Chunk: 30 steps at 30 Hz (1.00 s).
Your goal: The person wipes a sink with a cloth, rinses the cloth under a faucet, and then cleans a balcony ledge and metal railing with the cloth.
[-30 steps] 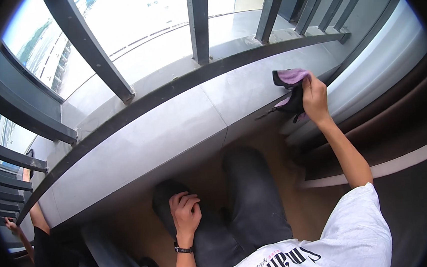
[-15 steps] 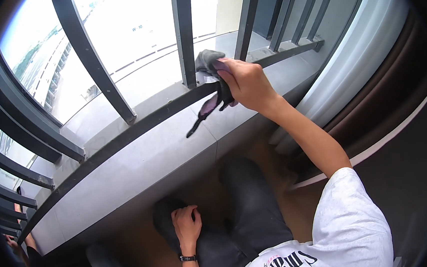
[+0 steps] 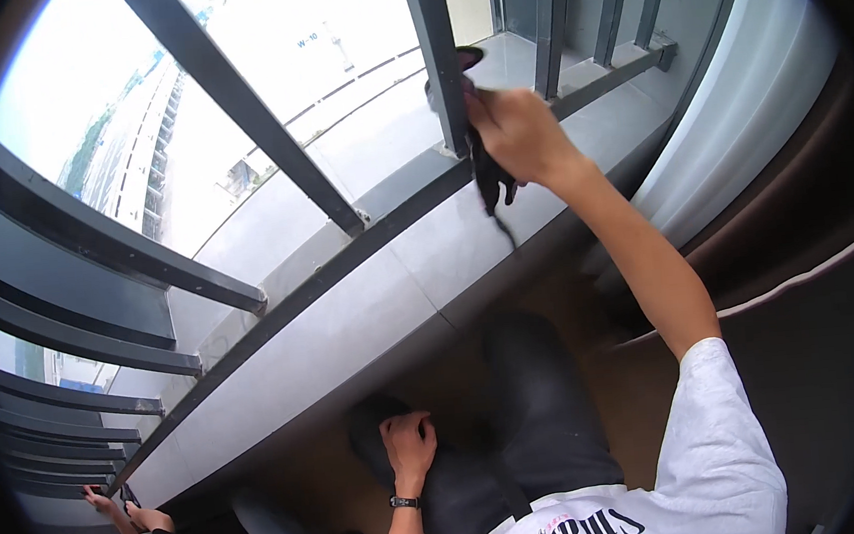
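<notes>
At a dark metal railing bar (image 3: 438, 60), my right hand (image 3: 525, 137) is closed on a dark cloth (image 3: 489, 177) with a purplish lining. Part of the cloth lies against the bar and shows on its far side; a loose, narrow end dangles below my fingers, over the lower rail (image 3: 384, 228). Motion blurs the cloth a little. My left hand (image 3: 409, 447), with a dark band at the wrist, rests on my left knee. Its fingers bend down out of sight, and no object shows in it.
A pale tiled ledge (image 3: 352, 328) runs under the railing. White (image 3: 708, 134) and brown (image 3: 791, 178) curtains hang at the right. At the lower left, another person's hands (image 3: 125, 507) are by the bars, and that person's leg (image 3: 287, 529) is close to mine.
The view has shifted, so the railing sits differently. My right hand has brought the cloth from beside the bar onto it, partly round behind. My left hand stays on my knee.
</notes>
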Motion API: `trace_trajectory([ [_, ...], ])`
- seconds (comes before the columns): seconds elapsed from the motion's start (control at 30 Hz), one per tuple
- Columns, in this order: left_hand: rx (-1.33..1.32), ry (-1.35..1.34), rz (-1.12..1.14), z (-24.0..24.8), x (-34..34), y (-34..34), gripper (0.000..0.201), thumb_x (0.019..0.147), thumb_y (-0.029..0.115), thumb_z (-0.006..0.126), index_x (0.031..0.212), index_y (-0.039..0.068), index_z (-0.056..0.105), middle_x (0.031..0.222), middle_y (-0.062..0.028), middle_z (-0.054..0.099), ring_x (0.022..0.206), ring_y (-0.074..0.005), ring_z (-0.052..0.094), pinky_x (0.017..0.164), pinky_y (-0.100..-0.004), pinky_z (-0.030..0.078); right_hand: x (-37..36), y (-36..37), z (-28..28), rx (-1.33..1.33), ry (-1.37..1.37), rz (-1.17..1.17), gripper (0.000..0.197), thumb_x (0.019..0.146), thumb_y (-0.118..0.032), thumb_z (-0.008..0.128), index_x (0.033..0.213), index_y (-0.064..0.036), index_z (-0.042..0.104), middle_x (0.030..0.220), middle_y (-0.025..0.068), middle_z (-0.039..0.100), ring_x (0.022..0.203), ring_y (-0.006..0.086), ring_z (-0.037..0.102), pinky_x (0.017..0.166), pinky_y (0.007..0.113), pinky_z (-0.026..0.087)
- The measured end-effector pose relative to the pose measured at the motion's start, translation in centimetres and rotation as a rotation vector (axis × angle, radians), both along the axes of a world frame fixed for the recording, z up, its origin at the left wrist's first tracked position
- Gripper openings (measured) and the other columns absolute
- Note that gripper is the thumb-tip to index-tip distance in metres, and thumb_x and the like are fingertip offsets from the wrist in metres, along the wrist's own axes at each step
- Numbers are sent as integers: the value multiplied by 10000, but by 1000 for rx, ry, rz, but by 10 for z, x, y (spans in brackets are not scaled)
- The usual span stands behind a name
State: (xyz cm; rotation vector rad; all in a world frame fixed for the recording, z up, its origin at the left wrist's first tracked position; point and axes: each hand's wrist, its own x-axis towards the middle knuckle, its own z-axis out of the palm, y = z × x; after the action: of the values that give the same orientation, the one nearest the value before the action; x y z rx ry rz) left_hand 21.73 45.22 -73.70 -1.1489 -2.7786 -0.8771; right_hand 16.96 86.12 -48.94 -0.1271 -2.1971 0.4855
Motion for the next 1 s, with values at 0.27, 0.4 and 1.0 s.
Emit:
trace_trajectory([
  [0.27,-236,-22,60,-4,-1,27,123,828,113,624,900,80,719,820,-110,698,809,-274,637,895,-399,411,-4,21,-21,214,228,249,265,926,-214,593,819,10,686,845,187,713,832,332,708,786,391,576],
  [0.4,-197,-45,110,6,10,43,131,823,110,622,910,78,715,817,-116,694,817,-280,638,901,-402,419,-9,21,-28,265,345,234,245,849,-219,659,781,13,697,861,165,732,836,296,728,823,417,593],
  [1.0,-165,19,39,13,21,71,119,806,110,626,884,75,709,849,-111,689,851,-292,630,903,-403,423,123,67,-67,-700,390,-42,445,994,-202,438,592,-13,434,515,23,446,463,127,435,463,310,320],
])
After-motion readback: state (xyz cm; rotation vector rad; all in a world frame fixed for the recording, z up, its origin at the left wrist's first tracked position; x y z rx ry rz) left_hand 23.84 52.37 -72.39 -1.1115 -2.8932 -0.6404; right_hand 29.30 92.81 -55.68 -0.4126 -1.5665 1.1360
